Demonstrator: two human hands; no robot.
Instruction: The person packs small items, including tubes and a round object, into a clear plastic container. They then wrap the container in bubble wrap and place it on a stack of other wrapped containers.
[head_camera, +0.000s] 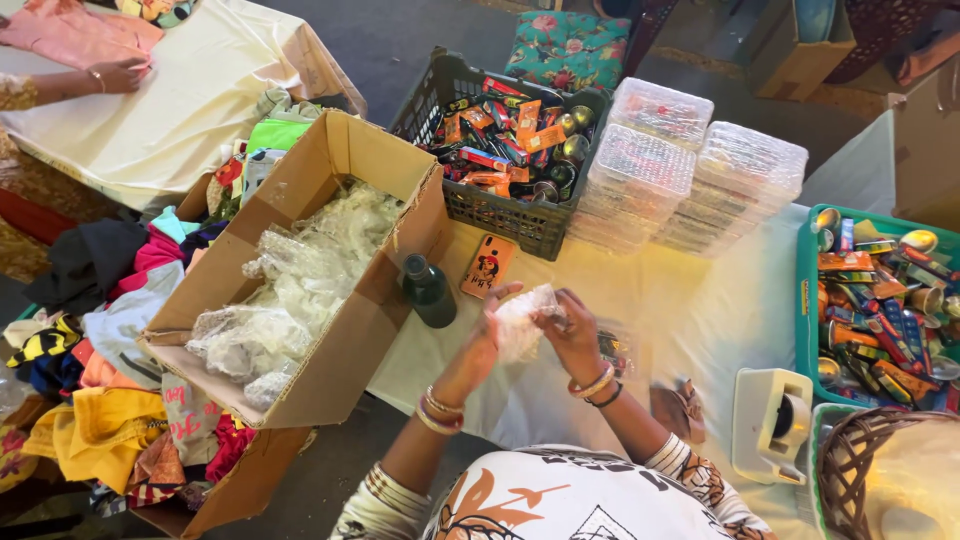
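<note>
Both my hands are raised over the white-covered table and grip one crumpled clear plastic bag between them. My left hand holds its left side, my right hand its right side. Bangles sit on both wrists. Just beyond my hands lie an orange phone and a dark green bottle, standing upright. Something small and colourful lies on the table under my right hand, partly hidden.
An open cardboard box of crumpled plastic bags stands at my left. A dark crate and a teal crate hold small colourful items. Stacks of clear lidded containers, a tape dispenser, a wicker basket. Another person's hand at far left.
</note>
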